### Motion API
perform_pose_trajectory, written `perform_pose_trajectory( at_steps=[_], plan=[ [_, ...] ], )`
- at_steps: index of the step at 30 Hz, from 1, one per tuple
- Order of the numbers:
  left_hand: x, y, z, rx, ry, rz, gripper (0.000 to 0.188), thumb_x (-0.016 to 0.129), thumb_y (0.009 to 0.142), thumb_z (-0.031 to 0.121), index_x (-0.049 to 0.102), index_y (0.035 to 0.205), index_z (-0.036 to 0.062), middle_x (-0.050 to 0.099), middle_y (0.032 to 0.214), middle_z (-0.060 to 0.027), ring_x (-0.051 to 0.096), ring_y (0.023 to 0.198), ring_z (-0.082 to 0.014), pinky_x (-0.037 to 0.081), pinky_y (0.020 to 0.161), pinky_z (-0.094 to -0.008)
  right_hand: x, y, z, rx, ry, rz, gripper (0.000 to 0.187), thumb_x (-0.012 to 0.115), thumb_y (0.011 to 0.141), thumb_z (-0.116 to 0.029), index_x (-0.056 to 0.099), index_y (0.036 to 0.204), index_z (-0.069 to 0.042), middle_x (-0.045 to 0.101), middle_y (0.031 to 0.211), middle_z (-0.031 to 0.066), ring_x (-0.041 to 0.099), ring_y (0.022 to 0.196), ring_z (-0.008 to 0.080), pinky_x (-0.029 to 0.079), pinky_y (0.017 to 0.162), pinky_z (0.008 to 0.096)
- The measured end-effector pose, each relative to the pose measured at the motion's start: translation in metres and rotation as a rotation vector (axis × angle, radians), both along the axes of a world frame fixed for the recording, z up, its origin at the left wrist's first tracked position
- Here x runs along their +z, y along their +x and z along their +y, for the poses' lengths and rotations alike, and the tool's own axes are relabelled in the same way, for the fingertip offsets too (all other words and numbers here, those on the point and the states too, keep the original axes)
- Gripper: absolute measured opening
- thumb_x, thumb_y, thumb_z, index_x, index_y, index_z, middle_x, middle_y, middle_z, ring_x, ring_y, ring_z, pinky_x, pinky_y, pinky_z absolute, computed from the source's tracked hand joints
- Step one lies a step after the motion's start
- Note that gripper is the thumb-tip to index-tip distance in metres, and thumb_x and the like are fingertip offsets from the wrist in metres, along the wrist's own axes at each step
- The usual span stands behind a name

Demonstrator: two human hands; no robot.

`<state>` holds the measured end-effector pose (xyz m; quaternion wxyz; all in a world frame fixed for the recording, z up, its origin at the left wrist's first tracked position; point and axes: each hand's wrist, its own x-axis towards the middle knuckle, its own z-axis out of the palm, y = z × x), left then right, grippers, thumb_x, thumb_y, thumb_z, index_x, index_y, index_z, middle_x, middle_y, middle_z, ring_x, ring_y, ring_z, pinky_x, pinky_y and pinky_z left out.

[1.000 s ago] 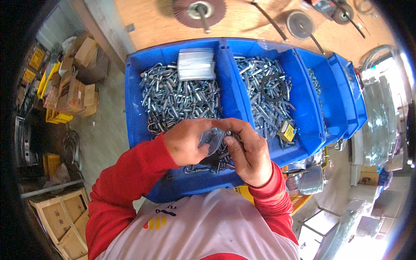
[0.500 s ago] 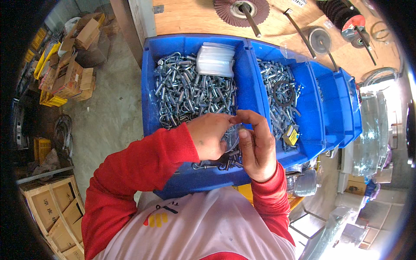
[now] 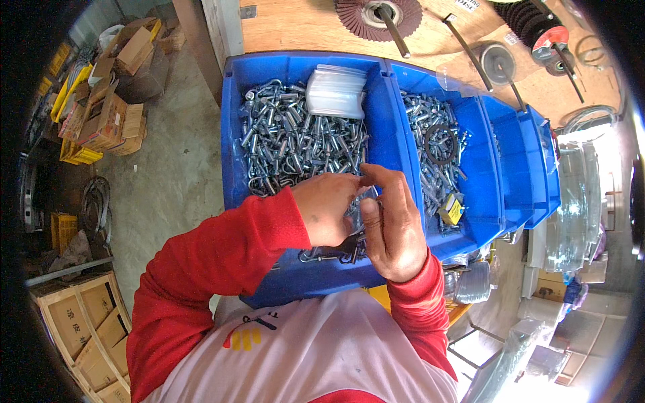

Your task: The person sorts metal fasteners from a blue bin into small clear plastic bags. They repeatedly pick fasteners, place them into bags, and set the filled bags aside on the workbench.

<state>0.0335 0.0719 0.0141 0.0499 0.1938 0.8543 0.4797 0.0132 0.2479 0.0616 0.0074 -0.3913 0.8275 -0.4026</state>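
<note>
Blue bins (image 3: 480,181): I count at least four, in a row; the leftmost bin (image 3: 316,281) is my landmark. Hands: two, both over its near half. My left hand (image 3: 329,209) appears to pinch the clear bag (image 3: 356,208). My right hand (image 3: 398,232) has curved fingers, one tip meeting the left fingers; I cannot tell whether it grasps anything. Bag stack (image 3: 336,93): one, inside the leftmost bin, far right. The clear bag: one, partly hidden between the hands, above the leftmost bin. I rate it light, limp and slippery; take hold at opposite edges. Black ring (image 3: 441,161): one, right of the leftmost bin. Yellow box (image 3: 452,209): one, also right of it. Hooked bolts (image 3: 295,141): heaped in the leftmost bin, too many to count; I judge them stiff and prone to snagging.
</note>
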Motion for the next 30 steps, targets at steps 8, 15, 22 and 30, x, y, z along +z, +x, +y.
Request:
perform_pose_trajectory(
  at_steps=[8,15,22,30],
  plan=[
    [-0.003,-0.003,0.002,-0.027,0.053,0.034,0.033,0.068,0.071,0.002,0.067,0.103,-0.0005,0.070,0.100,-0.0223,0.067,0.098,-0.0434,0.055,0.087,-0.0508,0.007,0.000,-0.004,-0.070,0.003,-0.034,0.043,0.056,0.103,-0.023,0.048,0.132,0.008,0.053,0.123,0.0298,0.060,0.111,0.0471,0.051,0.093,0.0474],
    [-0.013,0.002,-0.001,0.041,-0.033,0.054,0.042,0.072,0.076,0.008,0.061,0.116,0.0008,0.069,0.109,-0.0224,0.068,0.102,-0.0427,0.055,0.087,-0.0481,-0.001,0.001,-0.006,-0.060,-0.148,-0.066,0.034,0.057,0.098,-0.013,0.052,0.124,0.007,0.049,0.133,0.0341,0.050,0.125,0.0473,0.038,0.110,0.0499],
    [-0.004,-0.002,-0.009,-0.042,-0.109,0.089,0.037,0.072,0.080,0.012,0.066,0.114,0.0000,0.069,0.112,-0.0241,0.067,0.102,-0.0451,0.056,0.087,-0.0498,-0.012,-0.010,0.031,0.012,0.421,0.314,0.025,0.069,0.078,-0.011,0.071,0.103,-0.015,0.061,0.133,0.0128,0.053,0.128,0.0349,0.034,0.109,0.0563],
    [0.040,0.018,-0.018,-0.070,-0.433,0.319,0.027,0.081,0.082,0.032,0.074,0.078,0.0061,0.075,0.109,-0.0131,0.073,0.075,-0.0339,0.058,0.066,-0.0445,-0.014,-0.023,0.055,-0.019,0.350,0.494,0.013,0.079,0.078,-0.024,0.073,0.088,-0.017,0.070,0.112,0.0012,0.059,0.121,0.0294,0.034,0.109,0.0606]
  ],
)
